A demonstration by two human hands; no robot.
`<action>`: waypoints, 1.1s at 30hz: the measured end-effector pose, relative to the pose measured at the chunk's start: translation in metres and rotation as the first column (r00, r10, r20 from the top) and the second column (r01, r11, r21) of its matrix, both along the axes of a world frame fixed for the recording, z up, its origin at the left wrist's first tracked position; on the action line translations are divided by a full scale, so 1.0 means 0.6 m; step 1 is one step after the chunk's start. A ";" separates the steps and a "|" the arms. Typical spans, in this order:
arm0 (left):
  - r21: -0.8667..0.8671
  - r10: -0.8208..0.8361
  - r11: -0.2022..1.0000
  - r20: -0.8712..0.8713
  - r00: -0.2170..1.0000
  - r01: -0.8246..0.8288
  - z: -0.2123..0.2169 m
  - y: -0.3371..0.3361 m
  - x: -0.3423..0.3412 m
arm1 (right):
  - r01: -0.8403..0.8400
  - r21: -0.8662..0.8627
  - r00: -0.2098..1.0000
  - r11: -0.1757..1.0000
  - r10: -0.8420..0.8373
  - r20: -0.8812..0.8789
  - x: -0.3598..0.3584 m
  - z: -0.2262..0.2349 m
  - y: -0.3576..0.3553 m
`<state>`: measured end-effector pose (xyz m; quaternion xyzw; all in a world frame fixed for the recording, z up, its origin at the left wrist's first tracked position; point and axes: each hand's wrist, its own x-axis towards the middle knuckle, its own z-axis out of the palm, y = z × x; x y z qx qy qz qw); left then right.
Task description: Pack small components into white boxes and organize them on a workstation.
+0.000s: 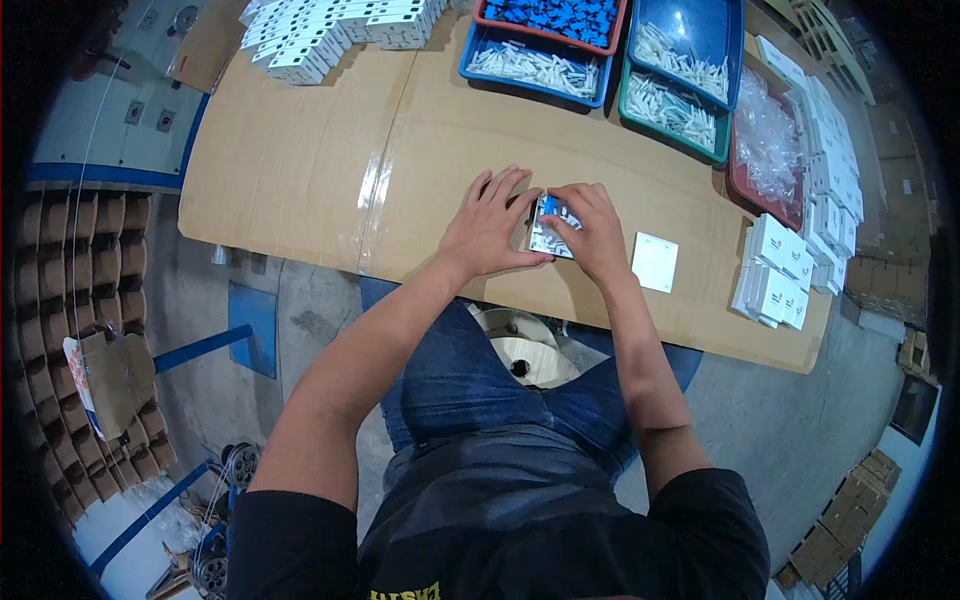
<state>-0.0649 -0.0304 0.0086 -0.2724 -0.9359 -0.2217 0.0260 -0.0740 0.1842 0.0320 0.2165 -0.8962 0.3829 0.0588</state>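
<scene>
A small open box-like piece (546, 240), pale with grey and blue parts in it, lies on the cardboard-covered table (310, 170) in front of me. My left hand (488, 228) frames its left side, with thumb and index finger against its edges and the other fingers spread. From the right, my right hand (594, 228) reaches over it, thumb and fingertips pinched at its top. Blue shows beside those fingertips, but whatever they pinch is hidden. A flat white square plate (655, 262) lies just right of my right hand.
Stacked white boxes (300, 62) stand at the far left. At the back are a red tray of blue pieces (548, 18), blue (533, 72) and green (668, 107) trays of white pieces, and a red bin of clear bags (768, 150). More white boxes (775, 270) line the right edge.
</scene>
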 end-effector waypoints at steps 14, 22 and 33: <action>0.029 0.001 1.000 0.007 1.000 -0.001 0.003 -0.001 0.002 | 0.047 -0.012 0.999 0.999 -0.047 0.013 -0.004 -0.022 -0.012; -0.001 0.005 1.000 -0.017 1.000 -0.005 -0.003 0.001 0.000 | 0.092 0.073 0.992 0.993 -0.097 0.075 -0.012 -0.006 -0.016; 0.013 0.000 1.000 -0.029 1.000 0.000 -0.003 0.000 0.000 | 0.086 0.088 0.982 0.992 -0.099 0.158 -0.020 -0.002 -0.015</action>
